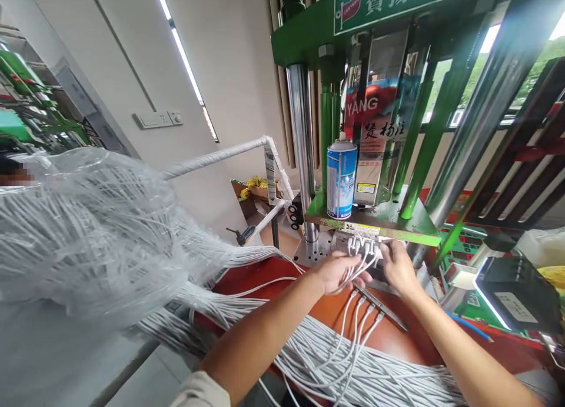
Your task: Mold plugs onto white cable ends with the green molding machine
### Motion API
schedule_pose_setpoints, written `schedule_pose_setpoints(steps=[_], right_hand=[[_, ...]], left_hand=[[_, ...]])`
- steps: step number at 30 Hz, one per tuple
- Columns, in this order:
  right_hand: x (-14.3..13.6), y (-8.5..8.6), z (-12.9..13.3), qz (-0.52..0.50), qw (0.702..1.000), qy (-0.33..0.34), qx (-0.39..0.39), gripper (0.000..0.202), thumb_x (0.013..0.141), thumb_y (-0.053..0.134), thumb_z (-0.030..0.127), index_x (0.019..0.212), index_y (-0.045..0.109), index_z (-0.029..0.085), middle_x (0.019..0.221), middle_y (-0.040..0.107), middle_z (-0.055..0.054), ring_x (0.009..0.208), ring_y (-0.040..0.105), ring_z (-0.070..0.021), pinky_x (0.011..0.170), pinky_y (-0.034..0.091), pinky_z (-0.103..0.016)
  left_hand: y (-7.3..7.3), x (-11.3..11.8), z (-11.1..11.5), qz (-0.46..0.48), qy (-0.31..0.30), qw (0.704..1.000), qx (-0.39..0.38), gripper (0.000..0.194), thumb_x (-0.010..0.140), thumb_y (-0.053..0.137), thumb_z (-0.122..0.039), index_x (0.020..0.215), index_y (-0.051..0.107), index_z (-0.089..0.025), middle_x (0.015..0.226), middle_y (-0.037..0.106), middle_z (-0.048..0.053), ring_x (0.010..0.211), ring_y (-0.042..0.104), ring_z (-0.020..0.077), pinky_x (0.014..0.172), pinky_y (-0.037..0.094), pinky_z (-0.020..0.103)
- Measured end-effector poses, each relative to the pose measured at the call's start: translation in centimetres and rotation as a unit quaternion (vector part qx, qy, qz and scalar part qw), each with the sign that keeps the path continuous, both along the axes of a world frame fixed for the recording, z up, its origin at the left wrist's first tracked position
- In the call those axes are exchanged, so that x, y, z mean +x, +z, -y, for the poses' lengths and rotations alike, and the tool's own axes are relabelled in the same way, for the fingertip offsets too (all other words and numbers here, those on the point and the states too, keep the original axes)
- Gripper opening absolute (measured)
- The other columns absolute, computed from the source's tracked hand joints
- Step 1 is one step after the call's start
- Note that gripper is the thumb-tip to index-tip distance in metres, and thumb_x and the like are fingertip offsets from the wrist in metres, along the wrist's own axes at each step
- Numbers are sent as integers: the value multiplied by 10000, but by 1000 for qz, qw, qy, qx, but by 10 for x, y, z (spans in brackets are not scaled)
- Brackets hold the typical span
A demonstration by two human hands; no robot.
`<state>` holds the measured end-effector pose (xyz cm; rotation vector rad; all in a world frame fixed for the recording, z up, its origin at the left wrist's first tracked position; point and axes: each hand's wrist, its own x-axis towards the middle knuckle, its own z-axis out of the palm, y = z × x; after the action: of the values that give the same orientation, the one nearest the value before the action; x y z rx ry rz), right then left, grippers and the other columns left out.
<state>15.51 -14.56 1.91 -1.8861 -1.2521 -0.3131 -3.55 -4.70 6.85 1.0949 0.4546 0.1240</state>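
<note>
Under the green press plate, several white cable connectors sit side by side at the mould. My left hand is closed around the white cables just below those connectors. At their right side is my right hand, its fingers bent at the edge of the row; what lies between its fingertips is too small to make out. Below my hands, a dark metal strip on the red-brown table holds several more cable ends. A large bundle of white cables runs across the table's front.
A blue spray can stands on the press plate. Plastic-wrapped white cables fill the left side, beside a wrapped rail. A black device is at the right. Part of another person's head shows at the far left.
</note>
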Motion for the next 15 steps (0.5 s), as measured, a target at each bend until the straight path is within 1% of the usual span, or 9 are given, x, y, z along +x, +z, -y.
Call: schedule_pose_setpoints(steps=[2,4,6,8,10,13,15], right_hand=[[-20,-7,18,3,1000,-7,-9,293,1032,392,434,987,565,202,919,632,-84,844,614,-251,775,525,-408],[-38,-11,30,8,999,-32,-20,297,1030,394,431,993,569,195,934,612,-101,852,595,-267,779,508,-424],[-51,-14,36,10,998,-62,-31,322,1033,375,426,1015,580,179,940,601,-122,874,583,-291,783,493,-446],[-55,-16,40,8,996,-79,-43,342,1038,353,428,1001,582,176,927,604,-126,867,584,-299,762,488,-442],[-52,-18,47,4,995,-78,-58,338,1037,354,438,968,575,191,916,613,-114,831,595,-288,718,485,-417],[-40,-25,65,1,995,-62,-80,326,1021,386,459,911,571,214,887,621,-89,774,607,-273,681,479,-399],[-30,-33,77,3,994,-45,-103,348,1006,401,477,872,586,215,864,633,-89,780,615,-284,711,486,-421]], left_hand=[[-6,-19,18,-12,-2,1000,15,406,899,684,-471,877,666,-67,653,687,99,385,465,79,379,229,204],[-12,-37,35,-10,28,999,40,458,877,684,-532,876,659,-75,553,584,9,350,309,38,384,136,209],[-13,-53,48,2,64,996,65,516,853,673,-607,887,649,-92,506,465,-63,364,218,28,399,92,216],[-10,-66,56,12,76,994,83,556,838,659,-659,893,645,-106,494,411,-84,379,193,33,408,87,223],[-3,-77,57,16,71,993,98,560,841,652,-670,892,648,-112,492,406,-82,392,190,37,417,103,225],[6,-93,53,18,65,989,132,548,869,643,-655,895,665,-107,504,419,-67,422,231,45,445,136,222],[10,-101,51,19,56,985,160,546,902,622,-643,900,680,-100,518,426,-56,446,267,51,466,157,223]])
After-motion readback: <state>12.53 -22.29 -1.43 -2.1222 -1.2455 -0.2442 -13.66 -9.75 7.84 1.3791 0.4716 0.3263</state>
